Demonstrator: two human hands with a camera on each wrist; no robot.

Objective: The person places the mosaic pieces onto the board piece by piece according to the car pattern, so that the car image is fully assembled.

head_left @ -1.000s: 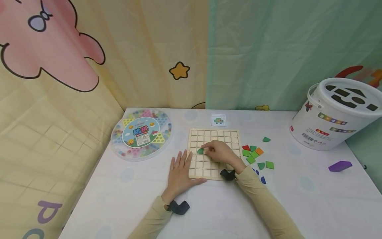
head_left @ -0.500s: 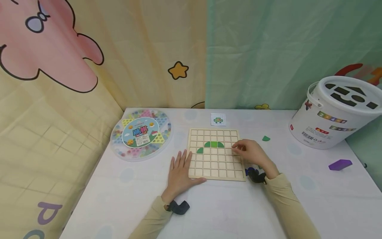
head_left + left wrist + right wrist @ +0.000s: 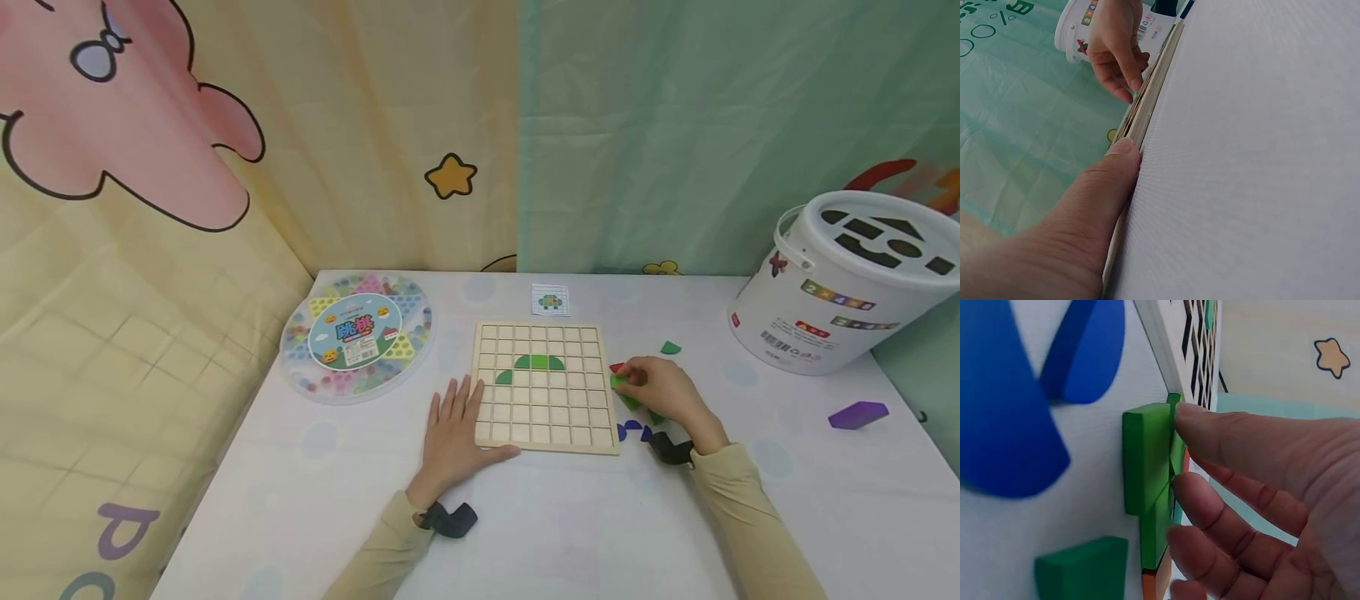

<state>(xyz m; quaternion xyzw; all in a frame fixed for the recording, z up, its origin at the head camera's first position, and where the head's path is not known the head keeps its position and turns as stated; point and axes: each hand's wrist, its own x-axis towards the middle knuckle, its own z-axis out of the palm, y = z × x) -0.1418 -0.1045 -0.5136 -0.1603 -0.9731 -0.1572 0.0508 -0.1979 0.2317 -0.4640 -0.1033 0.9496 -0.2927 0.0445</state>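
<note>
My left hand [image 3: 452, 437] lies with fingers spread at the front left corner of the gridded wooden board [image 3: 525, 417]. Its thumb presses along the board's front edge, as the left wrist view shows. On the board, green quarter-round pieces [image 3: 504, 377] and a light green square [image 3: 539, 362] sit in the cells, in an arc. To the right of the board, my right hand [image 3: 663, 387] pinches a green square tile [image 3: 1177, 440] at the pile, thumb and forefinger at its edges. More green squares [image 3: 1147, 462] lie under the fingers; part of the pile is hidden.
Blue rounded pieces [image 3: 633, 425] lie in front of the pile, and a lone green quarter-round [image 3: 671, 347] behind it. A picture card [image 3: 551, 300] is beyond the board. A round marble game box [image 3: 356, 337] sits left; a white bucket [image 3: 817, 308] and purple block [image 3: 858, 415] are right.
My right hand has left the board and moved right to the loose pieces. The arc of green pieces it covered now shows. My left hand stays in place.
</note>
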